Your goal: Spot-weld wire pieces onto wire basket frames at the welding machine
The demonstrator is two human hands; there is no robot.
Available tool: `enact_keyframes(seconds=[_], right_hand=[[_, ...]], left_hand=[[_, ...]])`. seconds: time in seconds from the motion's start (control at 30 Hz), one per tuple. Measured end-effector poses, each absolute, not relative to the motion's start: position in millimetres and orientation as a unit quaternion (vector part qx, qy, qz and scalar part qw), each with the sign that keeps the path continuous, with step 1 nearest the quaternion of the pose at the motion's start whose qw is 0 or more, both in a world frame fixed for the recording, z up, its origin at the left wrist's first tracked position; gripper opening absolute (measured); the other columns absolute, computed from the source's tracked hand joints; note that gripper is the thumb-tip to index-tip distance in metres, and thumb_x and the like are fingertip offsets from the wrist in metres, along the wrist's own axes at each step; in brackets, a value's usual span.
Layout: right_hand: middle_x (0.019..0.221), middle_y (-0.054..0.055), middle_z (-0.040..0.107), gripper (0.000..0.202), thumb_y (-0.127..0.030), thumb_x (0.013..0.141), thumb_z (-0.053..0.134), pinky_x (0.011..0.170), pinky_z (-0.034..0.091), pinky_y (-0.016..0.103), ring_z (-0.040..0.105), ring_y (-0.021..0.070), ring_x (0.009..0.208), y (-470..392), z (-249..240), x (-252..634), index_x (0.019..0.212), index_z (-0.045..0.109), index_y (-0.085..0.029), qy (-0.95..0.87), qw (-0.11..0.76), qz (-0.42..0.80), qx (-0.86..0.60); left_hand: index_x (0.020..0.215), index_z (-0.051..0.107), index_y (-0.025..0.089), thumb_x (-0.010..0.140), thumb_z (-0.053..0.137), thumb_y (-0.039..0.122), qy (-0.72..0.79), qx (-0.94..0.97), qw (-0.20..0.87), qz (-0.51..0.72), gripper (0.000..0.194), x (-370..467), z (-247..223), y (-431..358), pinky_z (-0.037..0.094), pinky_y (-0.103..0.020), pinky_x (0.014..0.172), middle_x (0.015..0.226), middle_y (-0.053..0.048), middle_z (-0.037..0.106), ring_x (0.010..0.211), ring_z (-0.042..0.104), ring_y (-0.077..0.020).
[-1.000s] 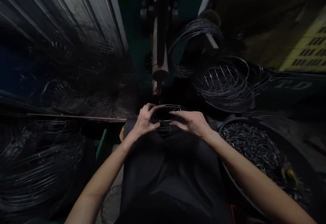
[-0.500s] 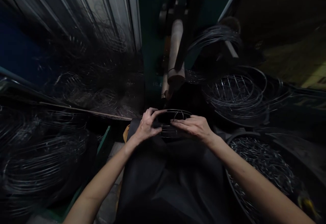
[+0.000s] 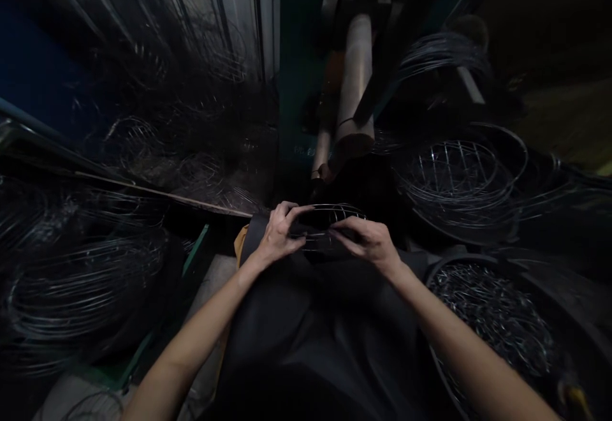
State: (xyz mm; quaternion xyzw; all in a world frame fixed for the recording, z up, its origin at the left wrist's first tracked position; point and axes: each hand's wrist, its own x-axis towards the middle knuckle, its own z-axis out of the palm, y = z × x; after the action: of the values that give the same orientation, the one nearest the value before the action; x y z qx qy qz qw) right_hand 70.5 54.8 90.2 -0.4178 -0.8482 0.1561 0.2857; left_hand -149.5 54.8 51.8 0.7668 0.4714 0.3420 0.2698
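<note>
The left hand (image 3: 277,233) grips the left side of a wire frame (image 3: 318,238), thumb and fingers spread, seemingly steadying it at the dark apron's (image 3: 315,332) far edge; the right hand's (image 3: 375,242) fingertips nearly meet at its wires, pinch uncertain; the dim room holds wire rings (image 3: 81,300), a metal cylinder (image 3: 358,76), then metal pieces (image 3: 497,312), perhaps kept within reach.

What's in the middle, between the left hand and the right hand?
In the head view, part of a wire frame lies between the left hand and the right hand.
</note>
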Motion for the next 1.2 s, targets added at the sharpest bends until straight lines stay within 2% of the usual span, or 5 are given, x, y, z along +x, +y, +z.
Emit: enact_keyframes(seconds=[0.2, 0.57, 0.77, 0.87, 1.2], right_hand=[[0.083, 0.0, 0.07, 0.03, -0.041, 0.083, 0.057, 0.07, 0.051, 0.028, 0.066, 0.0162, 0.075, 10.5, 98.5, 59.7, 0.108, 0.062, -0.025, -0.634, 0.379, 0.29, -0.609], [0.083, 0.003, 0.07, 0.024, -0.043, 0.076, 0.063, 0.072, 0.049, 0.029, 0.064, 0.0172, 0.077, -1.2, 102.8, 54.2, 0.083, 0.069, -0.02, -0.545, 0.388, 0.312, -0.675], [0.068, 0.003, 0.066, 0.037, -0.052, 0.069, 0.068, 0.051, 0.048, 0.026, 0.063, 0.0165, 0.056, 21.0, 110.1, 53.3, 0.081, 0.067, -0.017, -0.489, 0.406, 0.434, -0.638], [0.062, 0.001, 0.064, 0.034, -0.05, 0.071, 0.067, 0.046, 0.047, 0.025, 0.06, 0.0147, 0.049, 24.7, 112.7, 52.3, 0.078, 0.067, -0.017, -0.519, 0.401, 0.398, -0.642], [0.08, 0.003, 0.069, 0.021, -0.039, 0.083, 0.058, 0.064, 0.05, 0.026, 0.064, 0.0156, 0.069, 19.7, 105.6, 49.9, 0.085, 0.068, -0.02, -0.647, 0.35, 0.193, -0.65]], left_hand=[[0.124, 0.05, 0.023, 0.068, 0.061, 0.017, 0.483, 0.761, 0.256, 0.348, 0.058, -142.8, 48.7, 52.8, 0.041, -0.041, 0.094, 0.112, -0.007, 0.047, 0.107, 0.049, -0.024], [0.124, 0.051, 0.025, 0.071, 0.062, 0.021, 0.477, 0.785, 0.129, 0.374, 0.055, -145.1, 47.4, 51.8, 0.042, -0.041, 0.091, 0.111, -0.007, 0.046, 0.103, 0.049, -0.0237], [0.125, 0.05, 0.026, 0.071, 0.061, 0.019, 0.484, 0.792, 0.131, 0.35, 0.055, -140.8, 63.1, 48.7, 0.042, -0.041, 0.091, 0.111, -0.007, 0.047, 0.102, 0.049, -0.0241], [0.126, 0.05, 0.027, 0.072, 0.061, 0.018, 0.484, 0.796, 0.13, 0.341, 0.056, -137.4, 64.2, 48.2, 0.041, -0.042, 0.091, 0.113, -0.008, 0.047, 0.103, 0.048, -0.0249], [0.127, 0.05, 0.027, 0.073, 0.062, 0.019, 0.475, 0.808, 0.097, 0.334, 0.056, -132.2, 65.2, 49.8, 0.039, -0.042, 0.092, 0.114, -0.009, 0.046, 0.105, 0.047, -0.0256]])
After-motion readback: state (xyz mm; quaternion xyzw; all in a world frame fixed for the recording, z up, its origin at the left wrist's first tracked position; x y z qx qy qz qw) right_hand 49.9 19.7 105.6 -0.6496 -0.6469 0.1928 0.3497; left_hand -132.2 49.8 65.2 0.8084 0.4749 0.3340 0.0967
